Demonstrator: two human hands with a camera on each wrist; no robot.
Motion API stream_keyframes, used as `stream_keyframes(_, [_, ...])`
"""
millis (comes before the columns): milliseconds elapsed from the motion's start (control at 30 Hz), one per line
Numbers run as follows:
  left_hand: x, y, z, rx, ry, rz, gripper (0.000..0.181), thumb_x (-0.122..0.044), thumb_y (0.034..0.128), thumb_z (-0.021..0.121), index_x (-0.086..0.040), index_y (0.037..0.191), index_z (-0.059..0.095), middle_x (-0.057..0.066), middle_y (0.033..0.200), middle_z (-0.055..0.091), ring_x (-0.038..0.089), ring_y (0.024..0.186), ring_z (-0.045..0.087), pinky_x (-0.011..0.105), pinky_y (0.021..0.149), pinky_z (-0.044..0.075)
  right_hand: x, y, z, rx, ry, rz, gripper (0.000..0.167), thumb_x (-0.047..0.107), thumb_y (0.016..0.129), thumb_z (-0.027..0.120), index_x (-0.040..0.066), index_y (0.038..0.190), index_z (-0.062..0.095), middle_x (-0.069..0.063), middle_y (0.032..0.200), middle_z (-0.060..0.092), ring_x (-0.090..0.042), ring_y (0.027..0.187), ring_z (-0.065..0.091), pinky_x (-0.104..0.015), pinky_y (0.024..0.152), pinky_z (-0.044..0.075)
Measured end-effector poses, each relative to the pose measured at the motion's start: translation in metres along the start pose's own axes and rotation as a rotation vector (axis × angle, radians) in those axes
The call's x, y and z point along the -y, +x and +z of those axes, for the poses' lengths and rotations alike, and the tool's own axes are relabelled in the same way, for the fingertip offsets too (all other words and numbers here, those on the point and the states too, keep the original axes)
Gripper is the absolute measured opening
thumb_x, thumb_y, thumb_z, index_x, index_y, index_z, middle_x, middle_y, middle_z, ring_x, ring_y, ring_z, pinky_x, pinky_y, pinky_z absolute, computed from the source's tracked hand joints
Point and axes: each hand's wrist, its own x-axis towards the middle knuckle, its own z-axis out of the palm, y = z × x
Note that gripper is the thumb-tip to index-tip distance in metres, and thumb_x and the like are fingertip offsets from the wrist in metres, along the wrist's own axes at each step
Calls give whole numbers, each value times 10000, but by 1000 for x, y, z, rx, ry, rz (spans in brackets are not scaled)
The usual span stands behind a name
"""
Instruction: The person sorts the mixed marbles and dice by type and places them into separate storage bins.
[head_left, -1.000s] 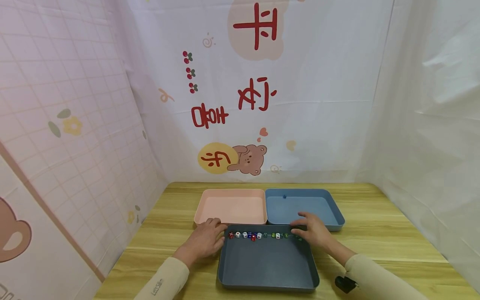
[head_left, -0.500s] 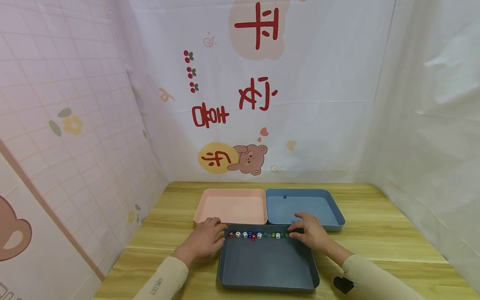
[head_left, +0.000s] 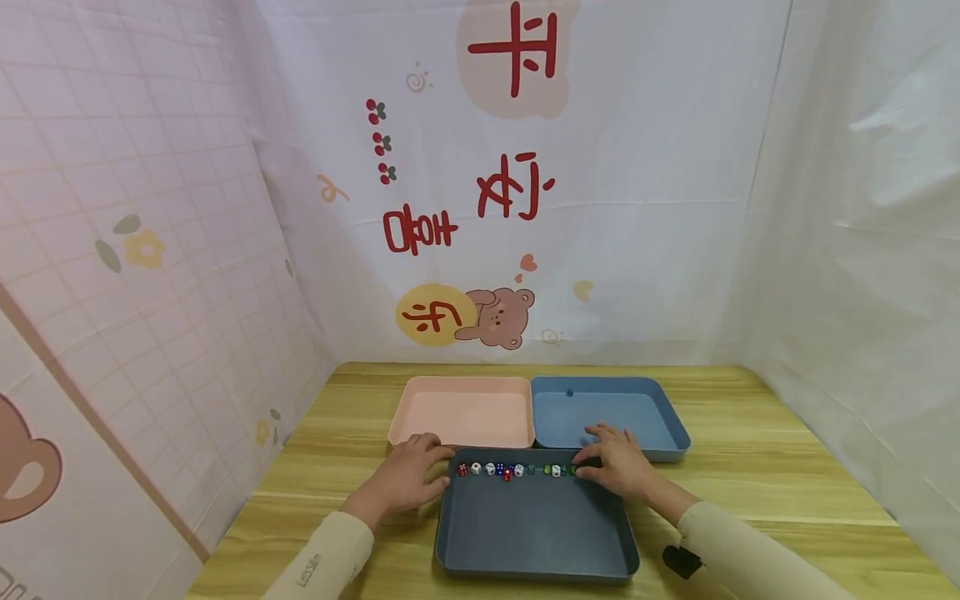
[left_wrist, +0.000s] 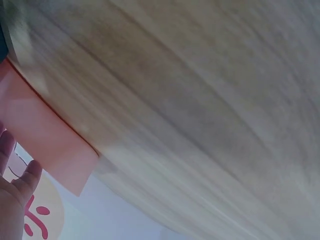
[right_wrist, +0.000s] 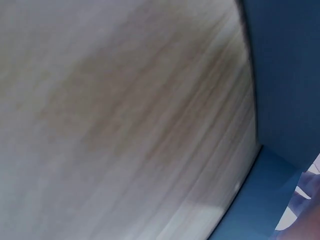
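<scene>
In the head view, a dark grey tray (head_left: 536, 533) holds a row of small dice along its far wall. Red, white, blue and green ones show, with a red die (head_left: 507, 475) slightly nearer than the others. My left hand (head_left: 402, 477) rests at the tray's left rim, fingers loosely bent and holding nothing visible. Over the far right corner, my right hand (head_left: 617, 463) has its thumb and index fingertips at a green die (head_left: 573, 471) ending the row; they partly cover it. Fingers of the left hand (left_wrist: 19, 187) also show in the left wrist view.
Behind the grey tray stand a pink tray (head_left: 465, 412) and a blue tray (head_left: 607, 408), side by side. One small dark blue die (head_left: 569, 392) lies in the blue tray. All stand on a wood-grain table (head_left: 757, 467), with printed cloth (head_left: 645, 208) hanging behind.
My right hand has moved left along the row, up to the end green die. A green die seen under it earlier, farther right, no longer shows there. My left hand has stayed nearly still.
</scene>
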Motion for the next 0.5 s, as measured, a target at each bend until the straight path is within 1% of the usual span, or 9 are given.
stream_keyframes(233, [1,0,0,7,8,3,401,-339,932,621,-154,1287,640,60,1242,530,252,1154,499,487,983,417,5,2,-2,46,-46,21,105,275,831,797,256,934,784,-229,1390,529,-479,1339,390,-774,1012,194])
stream_keyframes(500, [2,0,0,2,3,12,400,-346,928,627,-160,1282,640,57,1240,531,255,1156,503,486,983,418,6,5,1,27,-72,9,104,302,791,826,274,879,779,-223,1374,546,-481,1329,403,-782,1001,199])
